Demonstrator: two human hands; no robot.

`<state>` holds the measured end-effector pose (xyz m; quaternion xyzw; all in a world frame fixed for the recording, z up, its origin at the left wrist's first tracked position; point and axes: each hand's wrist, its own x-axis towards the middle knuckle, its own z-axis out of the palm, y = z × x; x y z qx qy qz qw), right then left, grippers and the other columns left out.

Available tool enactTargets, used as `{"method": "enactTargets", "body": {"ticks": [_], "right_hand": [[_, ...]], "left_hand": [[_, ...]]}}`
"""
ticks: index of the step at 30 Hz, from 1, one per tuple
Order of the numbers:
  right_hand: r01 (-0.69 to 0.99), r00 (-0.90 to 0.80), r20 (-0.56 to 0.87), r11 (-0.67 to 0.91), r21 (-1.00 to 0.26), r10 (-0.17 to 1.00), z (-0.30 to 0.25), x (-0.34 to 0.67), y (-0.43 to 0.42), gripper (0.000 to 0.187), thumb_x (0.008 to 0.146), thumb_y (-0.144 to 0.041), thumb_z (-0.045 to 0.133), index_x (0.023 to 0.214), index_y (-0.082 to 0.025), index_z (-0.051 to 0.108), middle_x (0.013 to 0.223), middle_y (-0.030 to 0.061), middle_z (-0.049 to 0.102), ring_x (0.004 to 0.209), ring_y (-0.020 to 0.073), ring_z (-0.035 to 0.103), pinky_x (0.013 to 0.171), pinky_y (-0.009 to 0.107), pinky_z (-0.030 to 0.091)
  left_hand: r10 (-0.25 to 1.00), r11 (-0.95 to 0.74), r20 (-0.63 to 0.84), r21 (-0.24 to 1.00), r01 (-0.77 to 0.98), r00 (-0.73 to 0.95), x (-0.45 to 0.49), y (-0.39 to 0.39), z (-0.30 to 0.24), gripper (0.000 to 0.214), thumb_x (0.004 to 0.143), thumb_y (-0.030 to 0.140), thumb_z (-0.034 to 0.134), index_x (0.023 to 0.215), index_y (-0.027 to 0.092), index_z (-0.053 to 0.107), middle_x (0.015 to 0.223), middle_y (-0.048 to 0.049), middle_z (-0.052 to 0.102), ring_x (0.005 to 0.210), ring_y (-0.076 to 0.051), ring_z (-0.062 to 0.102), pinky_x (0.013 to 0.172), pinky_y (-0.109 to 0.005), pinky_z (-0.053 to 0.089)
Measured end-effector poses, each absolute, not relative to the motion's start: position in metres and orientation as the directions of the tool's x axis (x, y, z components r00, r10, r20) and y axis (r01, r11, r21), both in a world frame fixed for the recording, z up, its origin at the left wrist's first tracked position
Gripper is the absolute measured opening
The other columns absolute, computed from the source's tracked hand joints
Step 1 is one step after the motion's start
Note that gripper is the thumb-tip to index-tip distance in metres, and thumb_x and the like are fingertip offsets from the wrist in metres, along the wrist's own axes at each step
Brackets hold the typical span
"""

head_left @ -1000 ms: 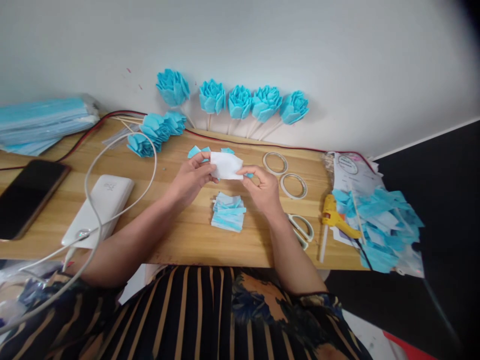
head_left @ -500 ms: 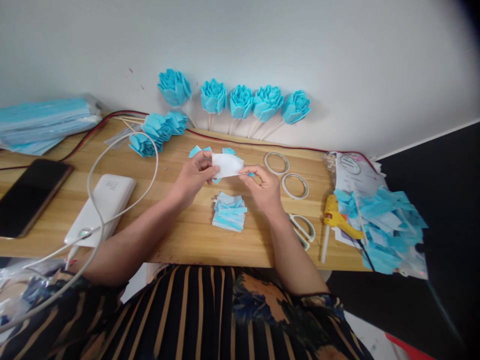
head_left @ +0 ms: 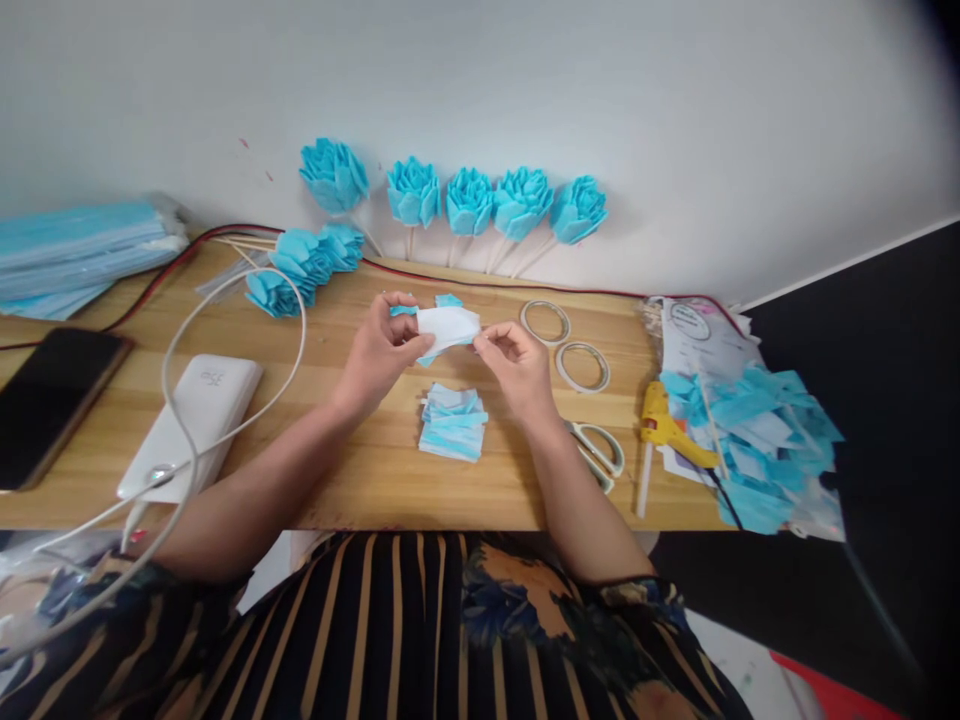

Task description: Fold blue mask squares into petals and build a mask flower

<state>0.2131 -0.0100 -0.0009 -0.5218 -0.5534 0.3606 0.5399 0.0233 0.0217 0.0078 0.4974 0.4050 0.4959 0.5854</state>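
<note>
Between both hands, above the wooden table [head_left: 360,470], is a small piece of fabric [head_left: 448,325], white on the side facing me. My left hand [head_left: 380,350] pinches its left end between thumb and fingers. At its lower right corner, my right hand [head_left: 516,362] is closed in a pinch. A few blue fabric pieces [head_left: 448,300] lie behind the hands, partly covered by them. Nearer to me rests a stack of pale blue and white fabric pieces [head_left: 452,424]. Scissors [head_left: 598,452] lie beside my right forearm, which hides part of them.
Blue fabric flowers [head_left: 523,204] on sticks lean on the wall; more flowers [head_left: 304,258] lie at left. Two tape rolls [head_left: 583,367], a yellow glue gun [head_left: 664,420] and scraps [head_left: 772,430] are at right. A power bank [head_left: 199,420], white cable [head_left: 169,375] and phone [head_left: 56,400] occupy the left.
The view has shifted slightly. The white piece is still held by both hands, and its right end now tilts down a little more at my right fingertips.
</note>
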Motion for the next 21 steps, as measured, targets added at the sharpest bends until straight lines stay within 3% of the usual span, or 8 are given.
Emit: {"method": "enactTargets", "body": {"ticks": [5,9,13,17,21], "right_hand": [[0.148,0.170,0.207,0.183,-0.972,0.963,-0.0053,0.2132,-0.0068,0.020,0.081,-0.036,0.072,0.085,-0.022,0.060,0.080,-0.0028,0.064,0.075,0.0117,0.062,0.077,0.027,0.054],[0.097,0.161,0.220,0.207,-0.974,0.962,-0.0080,0.2146,-0.0045,0.027,0.082,-0.033,0.070,0.105,-0.023,0.060,0.084,-0.0024,0.066,0.078,0.0128,0.064,0.077,0.029,0.056],[0.118,0.162,0.267,0.250,-0.961,0.950,-0.0076,0.2160,-0.0054,0.032,0.087,-0.032,0.066,0.117,-0.025,0.059,0.086,-0.0020,0.063,0.080,0.0137,0.064,0.079,0.030,0.057],[0.173,0.178,0.302,0.273,-0.946,0.936,-0.0089,0.2152,-0.0066,0.033,0.090,-0.036,0.063,0.121,-0.026,0.058,0.088,-0.0008,0.062,0.083,0.0150,0.063,0.080,0.032,0.057],[0.181,0.174,0.305,0.274,-0.944,0.936,-0.0100,0.2102,-0.0078,0.033,0.089,-0.036,0.064,0.120,-0.026,0.059,0.090,0.0002,0.065,0.086,0.0161,0.064,0.082,0.033,0.057]], "left_hand": [[0.982,0.023,0.013,0.983,-0.183,0.190,0.0241,0.0216,0.0078,0.052,0.068,0.016,0.078,0.111,0.021,0.048,0.066,0.0083,0.061,0.056,-0.009,0.058,0.053,-0.019,0.039],[0.982,0.008,0.030,0.979,-0.203,0.184,0.0234,0.0215,0.0073,0.050,0.074,0.019,0.075,0.116,0.021,0.049,0.065,0.0078,0.061,0.058,-0.011,0.059,0.054,-0.021,0.043],[0.985,0.041,0.004,0.965,-0.258,0.174,0.0218,0.0217,0.0061,0.047,0.075,0.018,0.069,0.117,0.021,0.050,0.078,0.0030,0.067,0.063,-0.011,0.061,0.055,-0.023,0.046],[0.955,0.178,-0.089,0.936,-0.302,0.284,0.0248,0.0177,0.0074,0.065,0.066,0.016,0.077,0.125,0.021,0.051,0.086,0.0011,0.065,0.073,-0.014,0.064,0.058,-0.024,0.048],[0.937,0.212,-0.088,0.912,-0.352,0.337,0.0308,0.0126,0.0076,0.081,0.062,0.017,0.085,0.134,0.028,0.050,0.095,0.0000,0.064,0.076,-0.014,0.064,0.061,-0.025,0.050]]}}
